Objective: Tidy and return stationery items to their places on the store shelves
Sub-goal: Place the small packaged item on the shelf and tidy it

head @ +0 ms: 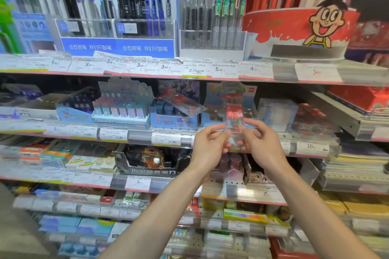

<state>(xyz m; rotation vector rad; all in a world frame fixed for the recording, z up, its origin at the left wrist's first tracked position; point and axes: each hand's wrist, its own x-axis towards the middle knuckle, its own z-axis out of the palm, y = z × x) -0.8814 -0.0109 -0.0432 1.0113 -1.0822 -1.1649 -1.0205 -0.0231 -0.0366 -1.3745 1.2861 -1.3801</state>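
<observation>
A small clear plastic pack with a red card inside (233,121) stands upright between both hands, in front of the second shelf. My left hand (207,147) pinches its lower left edge with thumb and forefinger. My right hand (262,143) holds its lower right edge the same way. A second, similar clear pack with a red insert (181,102) lies tilted on top of a blue display box (173,120) to the left. The view is blurred.
Pen racks (134,6) fill the top shelf, with a red cartoon display (301,25) at its right. Eraser boxes (122,107) sit on the second shelf. Price-label rails (147,69) edge every shelf. Notebook stacks (355,166) lie at the right.
</observation>
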